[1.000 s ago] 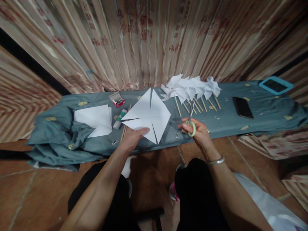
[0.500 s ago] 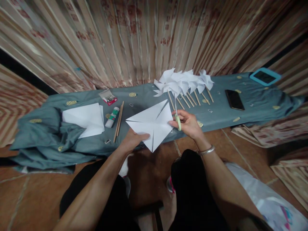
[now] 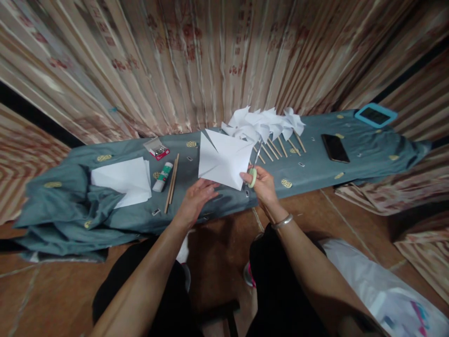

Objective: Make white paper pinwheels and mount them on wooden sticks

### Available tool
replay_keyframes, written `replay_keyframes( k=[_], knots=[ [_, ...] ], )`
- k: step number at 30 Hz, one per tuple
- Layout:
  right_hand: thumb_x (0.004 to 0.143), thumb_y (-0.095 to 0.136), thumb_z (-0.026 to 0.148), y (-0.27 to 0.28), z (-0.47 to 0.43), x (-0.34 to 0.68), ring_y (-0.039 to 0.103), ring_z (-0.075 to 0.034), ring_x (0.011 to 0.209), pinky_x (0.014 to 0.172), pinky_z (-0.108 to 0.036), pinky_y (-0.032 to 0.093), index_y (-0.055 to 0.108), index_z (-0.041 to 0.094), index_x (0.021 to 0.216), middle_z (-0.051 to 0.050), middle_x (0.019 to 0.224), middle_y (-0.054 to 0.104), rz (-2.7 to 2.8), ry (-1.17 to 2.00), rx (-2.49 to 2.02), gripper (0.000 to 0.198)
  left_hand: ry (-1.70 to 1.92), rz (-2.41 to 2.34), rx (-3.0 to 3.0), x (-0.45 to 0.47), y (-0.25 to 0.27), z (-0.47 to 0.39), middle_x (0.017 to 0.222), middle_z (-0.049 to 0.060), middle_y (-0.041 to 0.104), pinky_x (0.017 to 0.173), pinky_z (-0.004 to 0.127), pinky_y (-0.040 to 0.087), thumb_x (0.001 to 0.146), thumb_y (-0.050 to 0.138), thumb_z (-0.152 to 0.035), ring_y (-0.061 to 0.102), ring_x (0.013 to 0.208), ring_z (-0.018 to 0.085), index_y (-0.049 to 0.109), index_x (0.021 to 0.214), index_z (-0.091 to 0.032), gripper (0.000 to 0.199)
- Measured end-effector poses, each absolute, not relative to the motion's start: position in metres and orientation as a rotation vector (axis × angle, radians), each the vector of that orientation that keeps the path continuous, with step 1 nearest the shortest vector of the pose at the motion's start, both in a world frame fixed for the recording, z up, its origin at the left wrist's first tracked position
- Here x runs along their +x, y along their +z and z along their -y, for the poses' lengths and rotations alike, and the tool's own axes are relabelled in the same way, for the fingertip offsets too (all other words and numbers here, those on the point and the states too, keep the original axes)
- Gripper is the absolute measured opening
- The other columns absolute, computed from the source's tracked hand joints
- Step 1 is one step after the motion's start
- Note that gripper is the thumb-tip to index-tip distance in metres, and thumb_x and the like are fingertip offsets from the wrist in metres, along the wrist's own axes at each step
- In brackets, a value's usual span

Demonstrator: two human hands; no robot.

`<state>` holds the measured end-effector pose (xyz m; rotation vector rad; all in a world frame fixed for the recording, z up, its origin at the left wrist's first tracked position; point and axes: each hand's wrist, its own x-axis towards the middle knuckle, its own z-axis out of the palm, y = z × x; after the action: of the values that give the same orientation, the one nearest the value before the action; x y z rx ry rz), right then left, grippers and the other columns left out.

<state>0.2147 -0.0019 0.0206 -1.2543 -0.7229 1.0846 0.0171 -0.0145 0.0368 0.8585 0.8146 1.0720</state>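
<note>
A square white sheet of paper [image 3: 224, 161] with slits cut in from its corners is held up over the cloth-covered surface. My right hand [image 3: 263, 187] is closed around scissors [image 3: 253, 177] with light green handles, blades pointing away from me. Its thumb also presses on the right edge of the sheet. My left hand [image 3: 196, 201] is at the sheet's lower left edge, fingers stretched out and close to the paper or touching it; the thumb is not clearly seen. Behind the sheet lies a row of white paper pinwheels [image 3: 263, 125] on wooden sticks.
On the grey-green cloth [image 3: 305, 175] lie a stack of white paper [image 3: 121, 180], a glue stick [image 3: 162, 177], two wooden sticks [image 3: 171, 185] and an open box of small metal pieces [image 3: 156, 149]. Rightward are a phone [image 3: 336, 148] and a blue-framed tablet [image 3: 376, 115]. A curtain [image 3: 210, 65] hangs behind.
The sheet has turned, from a corner pointing toward me to a more level square. My left thumb has come off the paper's top face. My right hand keeps the scissors.
</note>
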Motion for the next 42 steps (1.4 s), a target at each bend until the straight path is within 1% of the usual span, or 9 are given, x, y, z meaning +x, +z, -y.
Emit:
replay_keyframes(
  k=[3, 5, 11, 17, 21, 25, 31, 35, 42],
  knots=[
    [0.044, 0.087, 0.038, 0.021, 0.002, 0.202, 0.051, -0.009, 0.052, 0.053, -0.022, 0.041, 0.059, 0.02, 0.078, 0.008, 0.059, 0.059, 0.707, 1.117, -1.227, 0.047, 1.092, -0.914, 0.935, 0.027, 0.029, 0.014, 0.109, 0.009, 0.069, 0.093, 0.044, 0.048, 0.047, 0.088, -0.025, 0.062, 0.104, 0.026, 0.067, 0.109, -0.02, 0.066],
    [0.046, 0.086, 0.039, 0.023, 0.002, 0.195, 0.052, -0.009, 0.053, 0.054, -0.022, 0.042, 0.059, 0.02, 0.08, 0.008, 0.059, 0.059, 0.732, 1.132, -1.217, 0.047, 1.114, -0.945, 0.932, 0.034, 0.027, 0.014, 0.106, 0.008, 0.069, 0.091, 0.043, 0.049, 0.046, 0.089, -0.023, 0.064, 0.099, 0.024, 0.065, 0.114, -0.02, 0.072],
    [0.043, 0.087, 0.037, 0.027, 0.005, 0.182, 0.047, -0.007, 0.048, 0.049, -0.02, 0.038, 0.057, 0.02, 0.08, 0.01, 0.054, 0.056, 0.758, 1.192, -1.198, 0.05, 1.174, -0.939, 0.783, 0.045, 0.032, 0.011, 0.1, 0.006, 0.072, 0.083, 0.035, 0.052, 0.057, 0.084, -0.033, 0.067, 0.089, 0.019, 0.067, 0.104, -0.018, 0.053],
    [0.044, 0.088, 0.035, 0.026, 0.007, 0.18, 0.04, -0.006, 0.044, 0.045, -0.02, 0.032, 0.058, 0.02, 0.083, 0.013, 0.049, 0.049, 0.82, 1.201, -1.211, 0.051, 1.259, -1.026, 0.653, 0.045, 0.029, 0.005, 0.085, 0.006, 0.073, 0.077, 0.035, 0.054, 0.048, 0.086, -0.029, 0.068, 0.079, 0.019, 0.068, 0.083, -0.014, 0.042],
    [0.045, 0.088, 0.035, 0.022, 0.008, 0.179, 0.039, -0.005, 0.044, 0.045, -0.02, 0.032, 0.058, 0.021, 0.081, 0.014, 0.047, 0.043, 0.869, 1.208, -1.205, 0.049, 1.362, -1.109, 0.687, 0.044, 0.023, 0.001, 0.09, 0.007, 0.075, 0.086, 0.037, 0.053, 0.048, 0.084, -0.023, 0.068, 0.086, 0.022, 0.07, 0.087, -0.014, 0.042],
    [0.047, 0.088, 0.039, 0.02, 0.013, 0.18, 0.047, -0.008, 0.049, 0.048, -0.021, 0.037, 0.059, 0.021, 0.083, 0.01, 0.053, 0.054, 0.936, 1.269, -1.171, 0.049, 1.427, -1.167, 0.779, 0.039, 0.021, -0.004, 0.086, 0.007, 0.075, 0.088, 0.039, 0.052, 0.048, 0.084, -0.023, 0.068, 0.088, 0.023, 0.071, 0.091, -0.013, 0.046],
    [0.065, 0.077, 0.052, 0.024, 0.03, 0.186, 0.055, -0.009, 0.058, 0.055, -0.022, 0.043, 0.063, 0.019, 0.09, 0.002, 0.068, 0.067, 1.102, 1.404, -1.2, 0.043, 1.558, -1.213, 0.848, 0.022, 0.023, -0.017, 0.092, 0.008, 0.075, 0.092, 0.038, 0.051, 0.049, 0.084, -0.023, 0.069, 0.09, 0.023, 0.07, 0.099, -0.014, 0.053],
    [0.069, 0.075, 0.055, 0.025, 0.044, 0.186, 0.061, -0.012, 0.065, 0.062, -0.024, 0.049, 0.064, 0.018, 0.095, -0.002, 0.077, 0.07, 1.25, 1.673, -1.123, 0.046, 1.599, -1.252, 0.862, 0.014, 0.025, -0.022, 0.092, 0.008, 0.075, 0.096, 0.039, 0.05, 0.053, 0.083, -0.023, 0.069, 0.094, 0.024, 0.068, 0.106, -0.015, 0.055],
    [0.067, 0.076, 0.055, 0.021, 0.056, 0.18, 0.059, -0.01, 0.06, 0.058, -0.022, 0.047, 0.065, 0.015, 0.09, -0.002, 0.072, 0.068, 1.334, 1.9, -1.04, 0.047, 1.61, -1.269, 0.87, 0.014, 0.025, -0.024, 0.09, 0.007, 0.074, 0.095, 0.04, 0.051, 0.053, 0.082, -0.021, 0.069, 0.09, 0.024, 0.068, 0.106, -0.014, 0.056]
  ],
)
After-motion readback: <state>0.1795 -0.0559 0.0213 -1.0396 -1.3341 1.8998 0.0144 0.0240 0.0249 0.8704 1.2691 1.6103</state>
